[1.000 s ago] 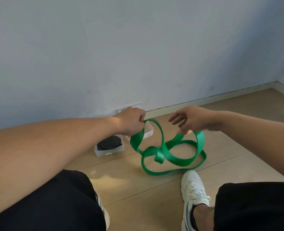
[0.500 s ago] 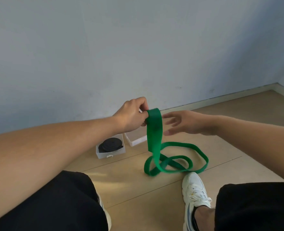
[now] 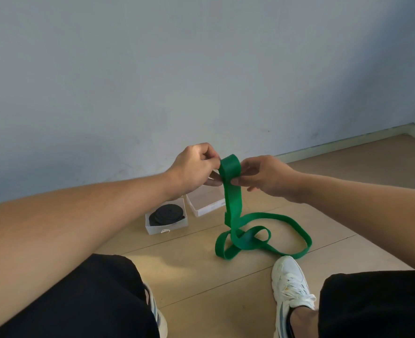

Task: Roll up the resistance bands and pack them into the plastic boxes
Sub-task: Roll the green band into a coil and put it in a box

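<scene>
While the pale grey-blue wall (image 3: pixel 201 69) fills the top of the view and meets a light skirting board (image 3: pixel 348 141) running off to the right, the wooden floor (image 3: pixel 201 276) stretches tan and planked beneath everything. On the left, a small clear box (image 3: pixel 166 225) sits on the floor holding a rolled black band (image 3: pixel 166 215). Just right of it stands a second clear box (image 3: pixel 205 206), partly hidden; a small label on its side is too blurred to read. Above it, the left hand (image 3: pixel 194 170) pinches the folded top of the green band (image 3: pixel 233 198), and the right hand (image 3: pixel 266 175) grips the same fold from the other side. The band hangs down, its tangled loops lying on the floor beside a white sneaker (image 3: pixel 290 286).
</scene>
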